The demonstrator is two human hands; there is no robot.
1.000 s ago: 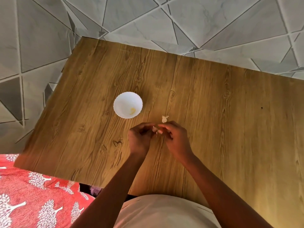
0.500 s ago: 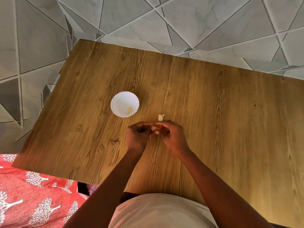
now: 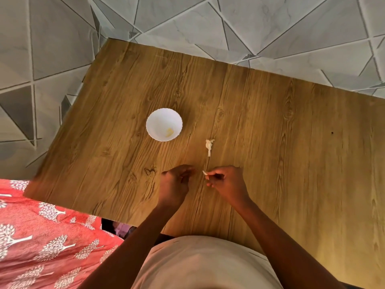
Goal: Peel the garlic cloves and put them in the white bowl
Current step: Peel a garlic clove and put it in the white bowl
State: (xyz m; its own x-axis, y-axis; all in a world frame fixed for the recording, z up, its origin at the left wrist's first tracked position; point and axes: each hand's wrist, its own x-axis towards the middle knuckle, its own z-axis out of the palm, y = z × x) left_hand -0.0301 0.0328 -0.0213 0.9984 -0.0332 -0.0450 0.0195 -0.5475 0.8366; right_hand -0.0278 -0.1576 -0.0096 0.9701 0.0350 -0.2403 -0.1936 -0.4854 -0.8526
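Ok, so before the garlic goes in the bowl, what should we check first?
1. White bowl upright and within reach on the table: ok.
2. Room in the bowl: ok, only one yellowish peeled piece lies inside.
3. Right hand has a firm pinch on the pale bit: ok.
4. Is that bit a clove or just skin: cannot tell, too small.
5. Left hand holding a clove: cannot tell, its fingers are curled and hide what is inside.
6. Path to the bowl clear: ok, the garlic scrap on the table lies off to the side.
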